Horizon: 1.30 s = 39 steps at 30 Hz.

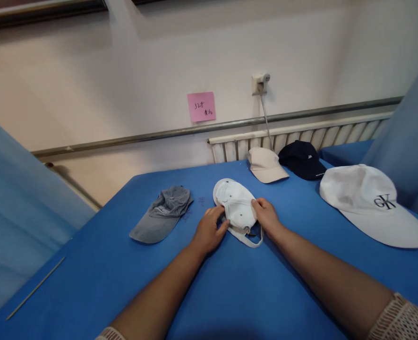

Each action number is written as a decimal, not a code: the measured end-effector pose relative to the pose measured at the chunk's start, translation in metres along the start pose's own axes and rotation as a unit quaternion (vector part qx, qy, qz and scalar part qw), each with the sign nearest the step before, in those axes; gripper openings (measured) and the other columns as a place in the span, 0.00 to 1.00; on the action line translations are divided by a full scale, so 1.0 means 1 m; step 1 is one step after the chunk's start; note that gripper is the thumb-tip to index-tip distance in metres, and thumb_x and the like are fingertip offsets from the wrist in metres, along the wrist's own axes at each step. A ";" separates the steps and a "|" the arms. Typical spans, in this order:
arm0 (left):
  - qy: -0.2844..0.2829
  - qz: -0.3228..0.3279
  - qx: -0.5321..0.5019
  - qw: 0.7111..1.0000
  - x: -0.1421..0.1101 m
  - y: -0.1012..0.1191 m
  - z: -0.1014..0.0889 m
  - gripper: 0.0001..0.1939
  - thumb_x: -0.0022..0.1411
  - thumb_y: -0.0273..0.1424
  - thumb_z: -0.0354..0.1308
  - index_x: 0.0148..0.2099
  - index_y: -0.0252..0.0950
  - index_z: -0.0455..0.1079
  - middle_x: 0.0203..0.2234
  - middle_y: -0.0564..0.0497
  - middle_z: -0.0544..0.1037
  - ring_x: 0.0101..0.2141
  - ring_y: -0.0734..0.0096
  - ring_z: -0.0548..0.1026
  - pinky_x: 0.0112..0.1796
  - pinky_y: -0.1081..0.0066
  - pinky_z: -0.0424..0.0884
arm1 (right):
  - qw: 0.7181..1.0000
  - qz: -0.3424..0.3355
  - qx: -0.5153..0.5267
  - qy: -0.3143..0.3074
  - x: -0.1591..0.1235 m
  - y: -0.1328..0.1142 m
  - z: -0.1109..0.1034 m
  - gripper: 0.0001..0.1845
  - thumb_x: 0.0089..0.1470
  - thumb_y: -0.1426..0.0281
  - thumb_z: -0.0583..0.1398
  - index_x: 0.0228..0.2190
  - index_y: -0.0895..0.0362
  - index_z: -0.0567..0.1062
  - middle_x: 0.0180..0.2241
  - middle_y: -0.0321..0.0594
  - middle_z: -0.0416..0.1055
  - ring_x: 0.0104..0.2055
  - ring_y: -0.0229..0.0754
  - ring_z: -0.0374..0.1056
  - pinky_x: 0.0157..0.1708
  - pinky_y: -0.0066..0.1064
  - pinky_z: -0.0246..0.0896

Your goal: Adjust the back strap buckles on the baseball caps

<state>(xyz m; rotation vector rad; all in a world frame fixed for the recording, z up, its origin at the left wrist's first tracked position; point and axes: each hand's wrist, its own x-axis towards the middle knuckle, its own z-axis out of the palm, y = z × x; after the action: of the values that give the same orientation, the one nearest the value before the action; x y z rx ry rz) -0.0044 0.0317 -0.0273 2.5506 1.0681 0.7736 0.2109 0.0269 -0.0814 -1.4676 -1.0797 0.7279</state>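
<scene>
A small white baseball cap [237, 203] lies on the blue table cover [209, 297], its brim pointing away from me and its back strap and buckle towards me. My left hand [210, 229] grips the cap's left edge between thumb and fingers. On the opposite edge, my right hand [266, 215] pinches the fabric, with the thumb partly hidden. To the left rests a grey cap [164, 215] with its brim towards the lower left.
Along the right stand a beige cap [265, 164], a navy cap [301, 159] and a big white cap [364, 193] with dark letters. A thin stick [36, 288] lies at the left edge. Behind are a metal rail [152, 137], a radiator [329, 134] and blue curtains [21, 208].
</scene>
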 end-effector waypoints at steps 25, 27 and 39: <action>-0.085 0.019 0.031 0.996 0.002 -0.003 -0.002 0.12 0.61 0.29 0.53 0.46 0.40 0.72 0.40 0.47 0.77 0.41 0.61 0.73 0.44 0.64 0.66 | 0.995 -0.046 -0.069 -0.057 0.011 0.006 -0.004 0.10 0.49 0.62 0.56 0.26 0.55 0.72 0.21 0.33 0.69 0.24 0.38 0.63 0.26 0.28 0.58; -0.080 0.004 0.040 0.996 0.001 -0.003 -0.005 0.09 0.58 0.27 0.53 0.41 0.38 0.72 0.35 0.48 0.77 0.38 0.62 0.73 0.40 0.66 0.67 | 0.997 -0.035 -0.055 -0.041 0.013 0.009 -0.005 0.12 0.49 0.60 0.56 0.27 0.56 0.72 0.21 0.33 0.68 0.24 0.38 0.63 0.25 0.28 0.57; 0.131 -0.151 -0.007 0.980 -0.003 -0.038 -0.047 0.06 0.53 0.25 0.50 0.32 0.36 0.68 0.27 0.51 0.75 0.31 0.68 0.73 0.36 0.68 0.69 | 0.988 -0.037 -0.138 -0.054 0.008 0.002 -0.013 0.06 0.49 0.65 0.58 0.26 0.54 0.72 0.23 0.32 0.71 0.27 0.39 0.65 0.29 0.28 0.54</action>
<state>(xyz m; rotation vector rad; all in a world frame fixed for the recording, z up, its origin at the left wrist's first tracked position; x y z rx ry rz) -0.0546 0.0581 -0.0062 2.2395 1.4822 1.0431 0.2261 0.0292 -0.0800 -1.6242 -1.3538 0.6306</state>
